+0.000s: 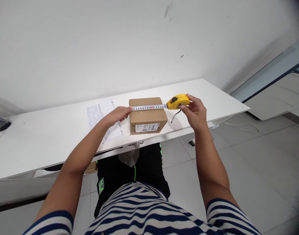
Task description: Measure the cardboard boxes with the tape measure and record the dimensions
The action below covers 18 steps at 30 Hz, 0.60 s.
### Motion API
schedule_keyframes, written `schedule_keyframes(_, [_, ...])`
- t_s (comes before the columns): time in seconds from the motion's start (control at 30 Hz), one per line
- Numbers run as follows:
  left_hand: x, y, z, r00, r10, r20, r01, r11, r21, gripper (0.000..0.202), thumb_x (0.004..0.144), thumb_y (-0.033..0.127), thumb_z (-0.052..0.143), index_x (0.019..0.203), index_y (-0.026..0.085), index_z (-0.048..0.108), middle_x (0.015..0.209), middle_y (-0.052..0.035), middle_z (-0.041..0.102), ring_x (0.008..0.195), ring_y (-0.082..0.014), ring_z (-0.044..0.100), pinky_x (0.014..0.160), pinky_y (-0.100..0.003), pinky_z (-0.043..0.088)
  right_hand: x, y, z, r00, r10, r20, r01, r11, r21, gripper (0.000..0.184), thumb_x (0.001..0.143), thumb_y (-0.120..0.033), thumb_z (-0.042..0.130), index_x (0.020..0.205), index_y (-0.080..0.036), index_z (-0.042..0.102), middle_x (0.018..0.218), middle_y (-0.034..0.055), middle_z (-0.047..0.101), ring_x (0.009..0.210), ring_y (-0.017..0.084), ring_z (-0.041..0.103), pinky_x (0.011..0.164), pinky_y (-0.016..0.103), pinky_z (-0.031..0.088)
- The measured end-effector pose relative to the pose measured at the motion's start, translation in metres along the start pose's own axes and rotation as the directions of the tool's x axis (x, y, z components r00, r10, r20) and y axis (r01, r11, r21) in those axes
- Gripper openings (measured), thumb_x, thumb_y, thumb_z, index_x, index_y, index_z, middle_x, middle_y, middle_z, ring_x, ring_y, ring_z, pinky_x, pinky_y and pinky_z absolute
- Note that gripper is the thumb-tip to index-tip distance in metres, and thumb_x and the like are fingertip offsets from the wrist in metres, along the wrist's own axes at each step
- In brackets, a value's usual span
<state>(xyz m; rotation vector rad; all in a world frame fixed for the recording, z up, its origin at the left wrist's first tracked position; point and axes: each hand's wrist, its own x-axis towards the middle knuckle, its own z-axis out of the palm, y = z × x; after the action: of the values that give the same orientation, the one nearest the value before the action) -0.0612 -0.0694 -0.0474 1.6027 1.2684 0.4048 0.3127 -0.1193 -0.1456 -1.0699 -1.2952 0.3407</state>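
Observation:
A brown cardboard box [148, 116] with a printed label [147, 127] on its near side sits on the white table. Across its top runs the extended blade [149, 107] of a tape measure. My left hand [120, 115] pinches the blade's free end at the box's left edge. Just beyond the right edge, my right hand [195, 112] grips the yellow tape measure case [178, 101] between thumb and fingers, above the table. A dark wrist strap [175, 116] dangles from the case.
Sheets of paper with writing [97, 114] lie left of the box, partly under my left forearm. A black object [0, 123] rests at the table's far left. Behind the table [41, 137] stands a white wall. A white cable [244, 126] trails on the floor at right.

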Motion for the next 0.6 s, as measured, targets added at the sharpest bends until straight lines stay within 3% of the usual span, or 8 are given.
schedule_keyframes(0.6, [0.0051, -0.0063, 0.0009, 1.000, 0.019, -0.007, -0.019, 1.000, -0.012, 0.041, 0.101, 0.050, 0.055, 0.073, 0.021, 0.048, 0.069, 0.0008, 0.042, 0.059, -0.0108, 0.036, 0.060, -0.027, 0.032, -0.0040, 0.0006, 0.0082, 1.000, 0.010, 0.006, -0.010, 1.000, 0.007, 0.066, 0.074, -0.067, 0.088, 0.133, -0.043, 0.067, 0.138, 0.0024, 0.069, 0.119, 0.026, 0.074, 0.104, 0.052, 0.064])
